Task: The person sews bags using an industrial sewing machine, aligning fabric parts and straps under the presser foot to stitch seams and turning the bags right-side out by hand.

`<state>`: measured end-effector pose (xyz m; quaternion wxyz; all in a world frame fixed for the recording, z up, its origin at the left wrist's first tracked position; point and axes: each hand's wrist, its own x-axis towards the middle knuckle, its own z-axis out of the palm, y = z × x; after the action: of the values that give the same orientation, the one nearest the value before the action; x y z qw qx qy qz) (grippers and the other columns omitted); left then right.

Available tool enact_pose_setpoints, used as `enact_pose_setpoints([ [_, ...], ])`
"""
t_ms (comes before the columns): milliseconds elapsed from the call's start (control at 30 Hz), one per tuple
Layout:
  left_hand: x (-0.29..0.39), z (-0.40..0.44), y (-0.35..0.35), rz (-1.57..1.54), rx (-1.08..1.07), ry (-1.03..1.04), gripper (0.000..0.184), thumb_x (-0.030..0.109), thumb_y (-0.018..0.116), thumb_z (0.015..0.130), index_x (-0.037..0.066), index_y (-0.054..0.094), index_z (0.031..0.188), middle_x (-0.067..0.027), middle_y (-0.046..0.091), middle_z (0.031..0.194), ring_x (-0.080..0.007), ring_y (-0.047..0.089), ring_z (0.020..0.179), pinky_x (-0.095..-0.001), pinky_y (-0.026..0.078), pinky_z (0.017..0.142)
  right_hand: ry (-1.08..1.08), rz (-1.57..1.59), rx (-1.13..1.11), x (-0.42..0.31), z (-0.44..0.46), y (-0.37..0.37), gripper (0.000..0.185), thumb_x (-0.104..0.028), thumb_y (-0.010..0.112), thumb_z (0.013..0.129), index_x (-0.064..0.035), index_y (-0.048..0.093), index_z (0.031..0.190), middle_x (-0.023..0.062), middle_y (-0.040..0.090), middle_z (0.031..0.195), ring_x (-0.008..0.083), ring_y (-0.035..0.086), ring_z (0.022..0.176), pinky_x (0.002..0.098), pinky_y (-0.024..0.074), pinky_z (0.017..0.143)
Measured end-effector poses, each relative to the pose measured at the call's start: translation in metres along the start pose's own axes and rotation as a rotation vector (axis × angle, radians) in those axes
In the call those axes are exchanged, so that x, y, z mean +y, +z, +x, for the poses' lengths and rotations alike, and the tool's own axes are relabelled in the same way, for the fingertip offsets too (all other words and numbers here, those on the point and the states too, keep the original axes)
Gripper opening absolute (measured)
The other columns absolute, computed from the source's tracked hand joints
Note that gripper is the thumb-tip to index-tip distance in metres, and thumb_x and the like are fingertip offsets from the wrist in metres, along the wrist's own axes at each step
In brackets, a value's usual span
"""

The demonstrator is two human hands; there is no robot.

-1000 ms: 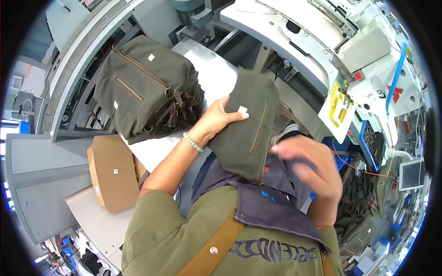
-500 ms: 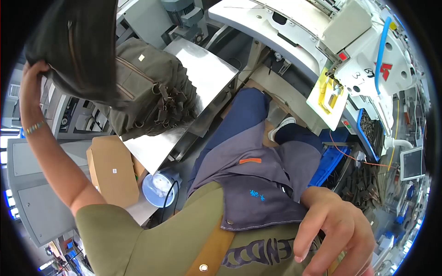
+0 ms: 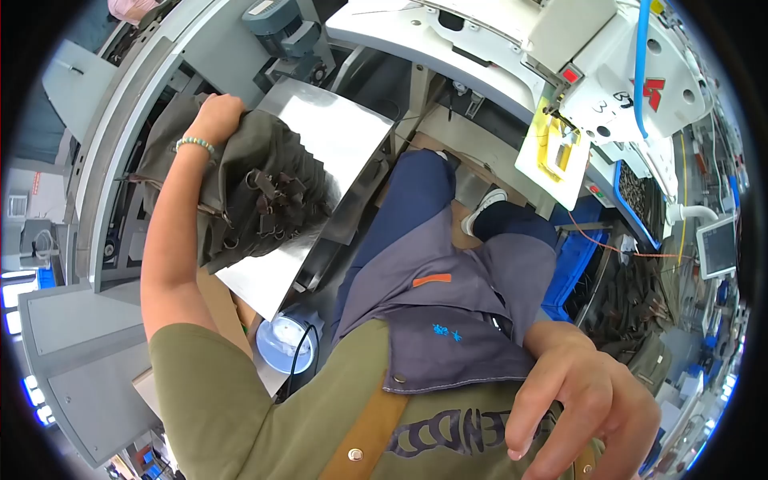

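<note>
A thick pile of dark olive fabric bag pieces with straps and metal rings along one side lies on the metal tabletop. On the pile's far left part rests my left hand, closed on a bag piece; its fingertips are partly hidden. A beaded bracelet circles that wrist. My right hand is in front of my chest at the lower right, fingers bent but apart, with nothing visible in it. Beside it is the grey apron I wear.
The shiny metal tabletop stands to my left, above a blue bucket and a cardboard box. Ahead right is a white sewing machine with a yellow template plate. A blue crate and more dark pieces are at right.
My left hand has brought the raised dark bag piece down to the pile, moving right and inward. The view has shifted slightly. My right hand stays nearly still.
</note>
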<state>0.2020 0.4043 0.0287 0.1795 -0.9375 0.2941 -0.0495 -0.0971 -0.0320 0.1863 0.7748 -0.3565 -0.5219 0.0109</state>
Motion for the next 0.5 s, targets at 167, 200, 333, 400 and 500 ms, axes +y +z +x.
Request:
enact_pose_setpoints([
  [167,0.010,0.004,-0.026,0.132,-0.032,-0.006,0.015,0.008,0.059,0.079,0.006,0.072,0.074,-0.0171,0.070,0.079,-0.0334,0.069,0.083,-0.0430,0.050,0.079,-0.136,0.035,-0.077,0.016,0.002,-0.016,0.041,-0.036,0.052,0.104,-0.0093,0.075,0.081,0.0037,0.072,0.103,0.0226,0.061,0.090,0.0343,0.0451,0.068],
  [200,0.015,0.004,-0.039,0.116,-0.030,0.022,0.014,0.007,0.059,0.079,0.005,0.072,0.074,-0.0164,0.070,0.077,-0.0329,0.068,0.082,-0.0422,0.050,0.080,-0.168,0.041,-0.069,0.019,0.002,-0.020,0.041,-0.036,0.052,0.104,-0.0094,0.075,0.081,0.0039,0.072,0.103,0.0229,0.061,0.091,0.0344,0.0450,0.068],
  [333,0.035,0.001,-0.047,0.043,-0.044,0.048,0.015,0.001,0.059,0.075,0.005,0.073,0.076,-0.0153,0.069,0.080,-0.0304,0.065,0.089,-0.0394,0.048,0.084,-0.216,0.053,-0.060,0.030,0.001,-0.026,0.040,-0.034,0.052,0.104,-0.0093,0.074,0.081,0.0054,0.072,0.106,0.0246,0.061,0.089,0.0334,0.0445,0.066],
  [400,0.038,0.000,-0.035,0.005,-0.032,0.037,0.016,-0.001,0.059,0.073,0.006,0.073,0.076,-0.0154,0.069,0.084,-0.0301,0.064,0.093,-0.0393,0.048,0.084,-0.235,0.058,-0.004,0.033,0.000,-0.024,0.040,-0.033,0.052,0.104,-0.0093,0.074,0.080,0.0054,0.072,0.106,0.0246,0.061,0.088,0.0322,0.0440,0.064],
  [500,0.025,-0.003,-0.016,-0.167,-0.083,-0.149,0.031,-0.007,0.055,0.071,0.005,0.073,0.094,-0.0157,0.067,0.102,-0.0320,0.060,0.108,-0.0412,0.047,0.088,-0.204,0.051,-0.020,0.028,-0.002,-0.029,0.039,-0.031,0.053,0.104,-0.0096,0.073,0.079,0.0048,0.072,0.107,0.0241,0.062,0.087,0.0308,0.0436,0.063],
])
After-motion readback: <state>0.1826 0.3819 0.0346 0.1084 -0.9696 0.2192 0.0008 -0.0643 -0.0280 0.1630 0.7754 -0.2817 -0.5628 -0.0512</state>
